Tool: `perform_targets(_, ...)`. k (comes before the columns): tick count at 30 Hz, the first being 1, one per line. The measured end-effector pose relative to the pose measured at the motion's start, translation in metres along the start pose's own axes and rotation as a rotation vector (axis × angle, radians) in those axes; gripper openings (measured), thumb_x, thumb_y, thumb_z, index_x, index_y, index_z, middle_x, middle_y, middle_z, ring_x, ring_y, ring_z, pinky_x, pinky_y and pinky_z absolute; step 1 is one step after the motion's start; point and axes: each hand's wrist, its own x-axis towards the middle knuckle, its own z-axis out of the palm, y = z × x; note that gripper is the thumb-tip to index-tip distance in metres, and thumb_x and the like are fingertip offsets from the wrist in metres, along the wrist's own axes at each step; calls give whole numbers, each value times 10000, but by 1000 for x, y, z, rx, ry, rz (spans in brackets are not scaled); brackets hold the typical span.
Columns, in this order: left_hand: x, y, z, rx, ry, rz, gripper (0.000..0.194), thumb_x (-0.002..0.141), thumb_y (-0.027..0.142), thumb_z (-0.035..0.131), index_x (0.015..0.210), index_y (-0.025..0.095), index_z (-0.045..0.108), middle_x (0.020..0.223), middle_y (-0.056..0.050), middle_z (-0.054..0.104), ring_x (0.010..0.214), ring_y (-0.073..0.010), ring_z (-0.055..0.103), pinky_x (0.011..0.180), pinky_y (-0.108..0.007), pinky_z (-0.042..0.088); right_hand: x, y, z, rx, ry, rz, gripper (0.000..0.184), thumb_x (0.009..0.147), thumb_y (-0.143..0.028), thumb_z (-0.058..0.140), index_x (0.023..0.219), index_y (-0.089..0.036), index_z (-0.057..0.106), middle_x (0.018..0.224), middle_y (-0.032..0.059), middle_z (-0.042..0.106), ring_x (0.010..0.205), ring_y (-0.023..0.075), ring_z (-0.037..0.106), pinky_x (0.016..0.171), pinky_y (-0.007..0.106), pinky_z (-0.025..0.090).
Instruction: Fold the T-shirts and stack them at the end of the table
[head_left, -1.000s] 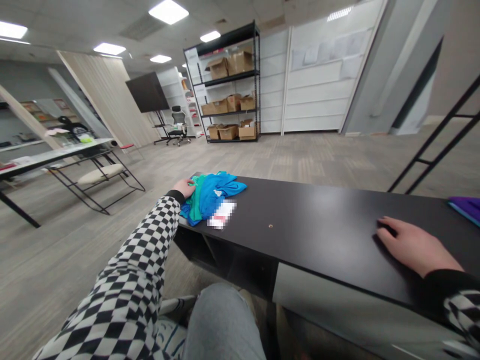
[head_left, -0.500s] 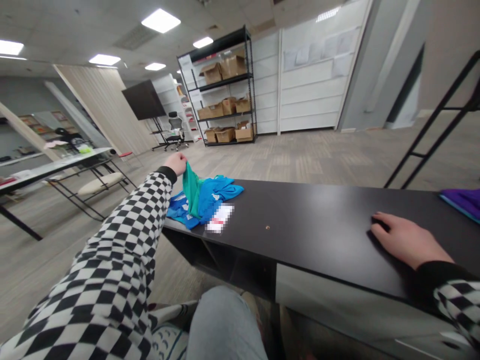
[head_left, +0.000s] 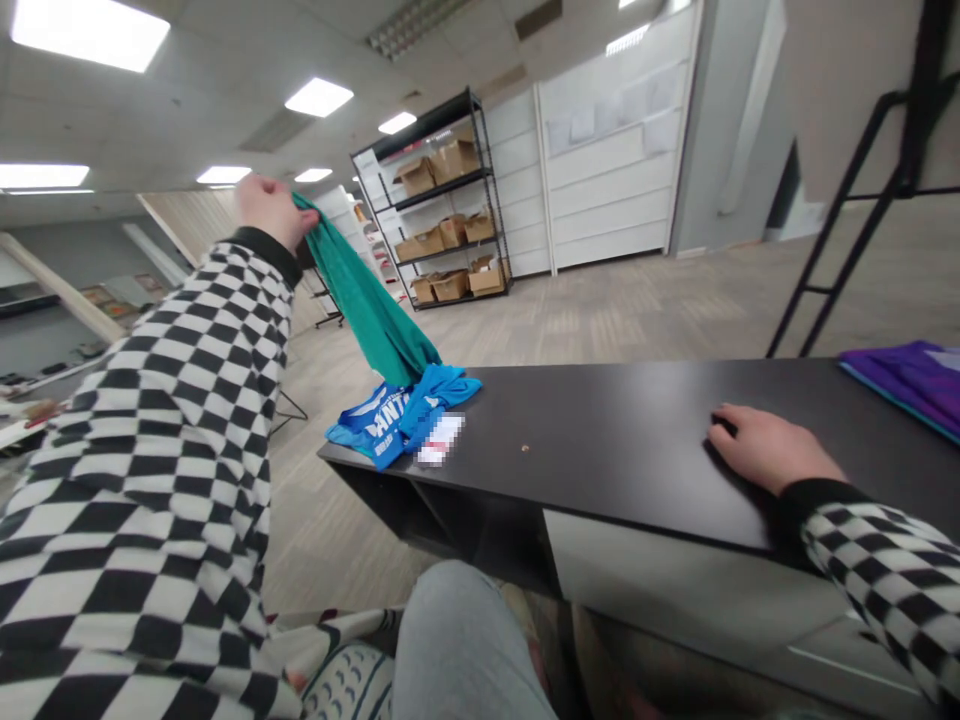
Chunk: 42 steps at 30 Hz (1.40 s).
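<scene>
My left hand [head_left: 274, 210] is raised at the upper left, fingers pinched on one end of a green cloth [head_left: 375, 310]. Stretched taut, the cloth slopes down to a blue garment [head_left: 371, 420] with white lettering, crumpled on the left end of a dark tabletop [head_left: 600, 430]. Whether the green cloth is part of that garment I cannot tell. A small tag, blurred out [head_left: 441, 440], lies at the garment's front edge. My right hand [head_left: 776, 450] rests palm down on the tabletop, holding nothing, with thumb and fingers slightly apart.
A folded purple garment [head_left: 907, 385] lies at the tabletop's right end. The cabinet below has open compartments [head_left: 480, 525] on the left and a pale front panel [head_left: 660, 580]. Beyond stand a shelving rack [head_left: 442, 225] with cardboard boxes and a black metal frame [head_left: 840, 250].
My left hand has risen up and left, drawing the green cloth out into a long stretch above the blue garment. My right hand stays resting on the tabletop.
</scene>
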Motion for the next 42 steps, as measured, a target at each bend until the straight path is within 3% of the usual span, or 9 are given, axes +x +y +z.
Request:
perform_targets(3,13,51,4,-190,-55,-154,150,1261,114,298,1397,119,360,1215,-37,690,1049,-78,822,1024,-385,689,-4,-3,-4,17,20,-16,581,1103,-471,423,1431,-133,764,1583,215,704,1377,385,687,1074,492,537)
perform_targets(10,11,135,26,-236,-211,217,381,1231,315,36,1460,223,326,1534,21,621,1478,-166,639,1019,-351,637,-4,-2,1,30,75,-45,474,1069,-443,475,1298,-191,805,1419,178,787,1276,364,722,1056,461,546)
perform_targets(16,-44,194,69,-188,-215,278,492,1196,357,-59,1458,264,347,1544,110,631,1497,-229,597,904,-341,647,-7,-4,1,64,101,-57,431,1059,-425,497,1237,-201,820,1322,183,807,1207,379,732,1028,483,552)
perform_targets(19,-93,211,95,-217,-352,280,362,1226,389,174,1490,237,370,1492,75,673,1448,-213,671,933,-343,643,-11,-7,-4,67,111,-51,392,1071,-401,503,1207,-206,814,1322,171,809,1210,353,724,1028,449,539)
perform_targets(25,-200,196,145,41,-1199,106,305,1074,357,739,1313,171,699,1257,-101,835,1108,-249,857,965,-416,691,-15,-13,-5,57,118,-29,376,1084,-348,491,1178,-191,819,1295,184,808,1198,335,715,1041,434,506)
perform_targets(32,-371,123,156,646,-1790,420,933,931,838,672,1673,275,617,1652,-149,674,1516,-388,646,1239,-460,506,-17,-17,-6,91,130,-4,335,1080,-311,513,1160,-184,812,1283,188,801,1220,335,700,1057,429,466)
perform_targets(34,-440,104,149,587,-1776,389,1181,887,894,697,1830,260,376,1847,-176,404,1681,-451,438,1306,-556,433,-18,-19,-7,94,127,5,332,1076,-303,512,1154,-185,813,1277,186,802,1225,338,696,1066,432,464)
perform_targets(36,-500,90,143,548,-1506,315,1124,977,877,590,1862,261,276,1910,-168,230,1754,-480,259,1331,-689,345,-19,-20,-8,94,131,9,326,1070,-297,516,1148,-185,811,1277,182,803,1232,339,695,1073,434,466)
perform_targets(42,-569,90,130,426,-1129,191,685,1136,578,521,1750,275,523,1826,-123,469,1711,-399,391,1367,-656,320,-17,-18,-4,94,141,10,329,1072,-300,532,1208,-197,814,1316,167,808,1264,342,693,1092,435,481)
